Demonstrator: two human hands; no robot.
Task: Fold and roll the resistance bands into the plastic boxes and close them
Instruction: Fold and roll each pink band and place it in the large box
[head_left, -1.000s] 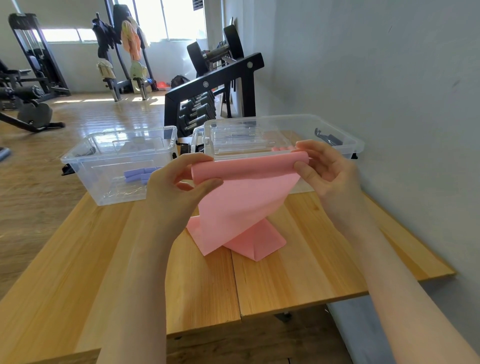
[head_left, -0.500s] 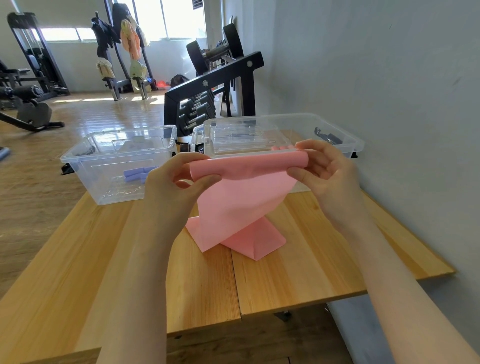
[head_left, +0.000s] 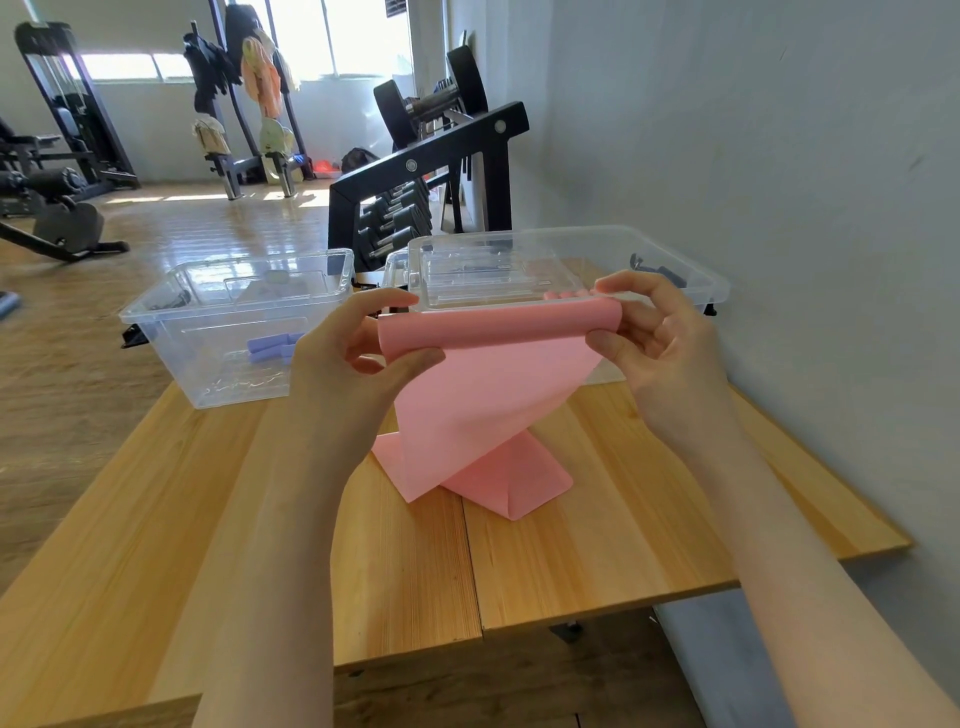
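Pinching the rolled top of the pink rubber resistance band (head_left: 483, 395), left hand (head_left: 343, 374) grips at 9 o'clock, right hand (head_left: 660, 348) at 3, its tail touching the wooden worktop (head_left: 597, 545).

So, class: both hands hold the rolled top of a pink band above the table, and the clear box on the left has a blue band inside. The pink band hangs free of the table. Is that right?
Not quite. In the head view the pink band does not hang free: its lower end lies folded on the table. The rest holds: left hand and right hand hold the rolled top, and the left box has a blue band inside.

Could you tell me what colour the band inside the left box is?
Purple band, seen in the head view.
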